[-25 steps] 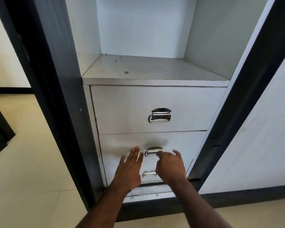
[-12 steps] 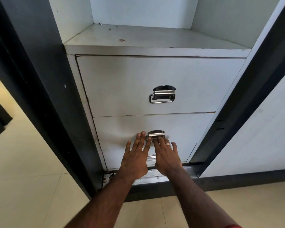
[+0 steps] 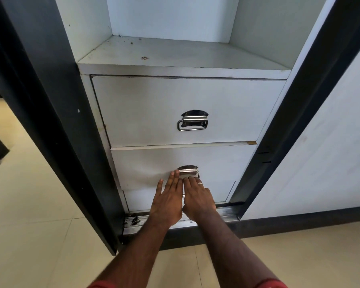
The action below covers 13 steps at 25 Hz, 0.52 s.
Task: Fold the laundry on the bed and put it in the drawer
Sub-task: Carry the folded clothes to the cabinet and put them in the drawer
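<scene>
no readable text, labels, brands or numbers anywhere in view

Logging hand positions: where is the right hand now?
Head view, low centre: the right hand lies against the middle drawer, fingers at its metal handle, beside the left hand.

Two bare forearms reach in from the bottom edge of the view, uncovered from elbow to wrist. At the very bottom, a strip of red sleeve [image 3: 101, 284] shows on the left arm and another red sleeve edge [image 3: 271, 283] on the right arm; only their hems are in view. The left hand [image 3: 168, 201] wears nothing. The right hand [image 3: 197, 197] carries a plain pale band, a ring [image 3: 199, 183], on one finger.
</scene>
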{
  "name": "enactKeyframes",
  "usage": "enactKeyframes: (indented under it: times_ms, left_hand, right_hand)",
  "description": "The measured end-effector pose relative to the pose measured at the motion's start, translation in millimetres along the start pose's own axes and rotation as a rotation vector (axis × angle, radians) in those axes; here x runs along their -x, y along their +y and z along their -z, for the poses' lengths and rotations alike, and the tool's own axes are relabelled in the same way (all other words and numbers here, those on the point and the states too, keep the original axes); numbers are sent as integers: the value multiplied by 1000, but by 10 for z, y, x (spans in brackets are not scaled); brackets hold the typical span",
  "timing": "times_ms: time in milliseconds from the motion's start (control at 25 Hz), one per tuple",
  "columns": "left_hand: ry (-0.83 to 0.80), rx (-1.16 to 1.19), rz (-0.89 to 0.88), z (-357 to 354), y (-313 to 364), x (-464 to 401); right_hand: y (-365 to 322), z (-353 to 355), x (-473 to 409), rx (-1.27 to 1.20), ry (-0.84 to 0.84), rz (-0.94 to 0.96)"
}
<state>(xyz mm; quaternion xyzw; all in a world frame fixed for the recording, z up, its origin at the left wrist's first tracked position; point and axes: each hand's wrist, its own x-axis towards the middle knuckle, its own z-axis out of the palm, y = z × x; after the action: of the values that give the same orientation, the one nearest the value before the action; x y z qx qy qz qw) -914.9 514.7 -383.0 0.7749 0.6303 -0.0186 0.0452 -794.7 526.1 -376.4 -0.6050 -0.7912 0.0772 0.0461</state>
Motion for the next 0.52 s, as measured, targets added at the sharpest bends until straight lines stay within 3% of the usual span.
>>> enactKeyframes:
  times_ms: [520]
  left_hand:
    - [-63,152,3,-451,833,2049]
  right_hand:
    - [-151,-167,2257,-154,-45,-53]
